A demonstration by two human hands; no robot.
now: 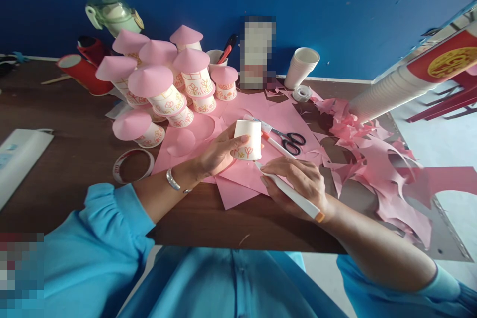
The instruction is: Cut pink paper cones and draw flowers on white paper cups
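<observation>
My left hand (219,151) is closed around a white paper cup (248,134), holding it over sheets of pink paper (238,194). Small flowers in red and yellow-green are drawn along the cup's lower part. In my right hand (301,181) is a white marker (292,195) with an orange end, its tip close to the cup's bottom edge; whether it touches, I cannot tell. A second marker (276,144), white with a red-orange part, lies just behind my right hand. Beside it are scissors (288,141) with black handles.
Several decorated cups with pink cone roofs (151,81) stand at the back left. A tape roll (133,165) lies left of my arm. Pink paper scraps (372,159) and a long stack of cups (391,89) lie right. More stacked cups (301,67) stand near the blue wall.
</observation>
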